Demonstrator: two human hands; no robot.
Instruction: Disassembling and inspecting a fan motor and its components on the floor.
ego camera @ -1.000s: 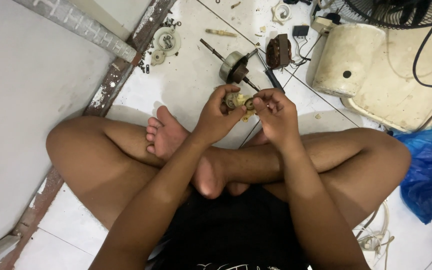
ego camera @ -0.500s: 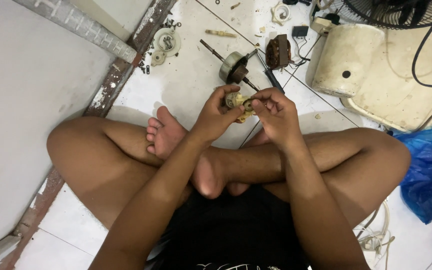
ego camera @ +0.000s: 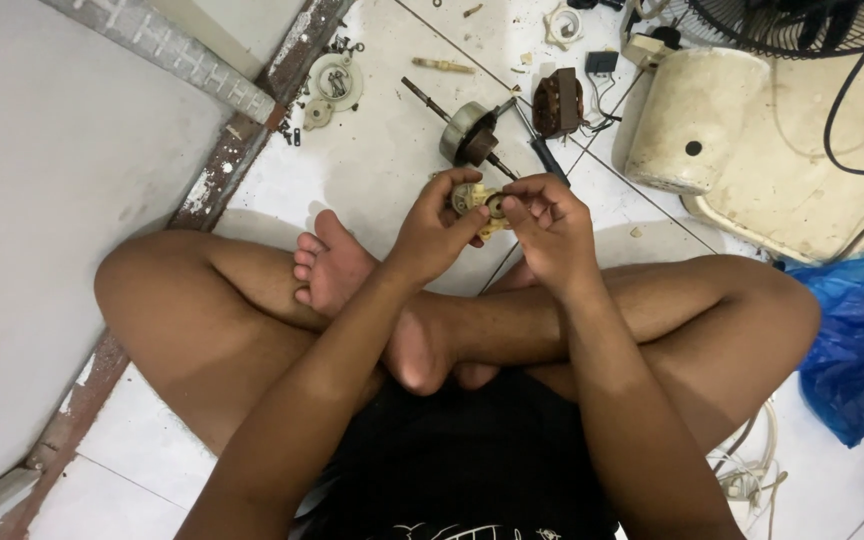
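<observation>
Currently seated cross-legged on the white tiled floor, working above my shins. Left hand holds a small cream plastic part with a brownish ring at its middle; thumb and forefinger are pinched on its near edge. Right hand has its fingers curled together, the tips pressed against the part's right side. Whether they grip something tiny there, I cannot tell.

Risk, as I judge it: the part sits only in fingertip pinches over open floor. A slip would drop it among the loose screws and the small round dish near the door sill, where small pieces are easy to lose. The fan rotor with its shaft and the screwdriver lie just beyond my hands (close enough to knock with a careless knuckle). Pressing too hard could also crack the plastic.

Orientation: the part's flat round face tilts up towards me. Its long axis seems to run roughly left to right between my hands, though my fingers hide much of its outline.
</observation>
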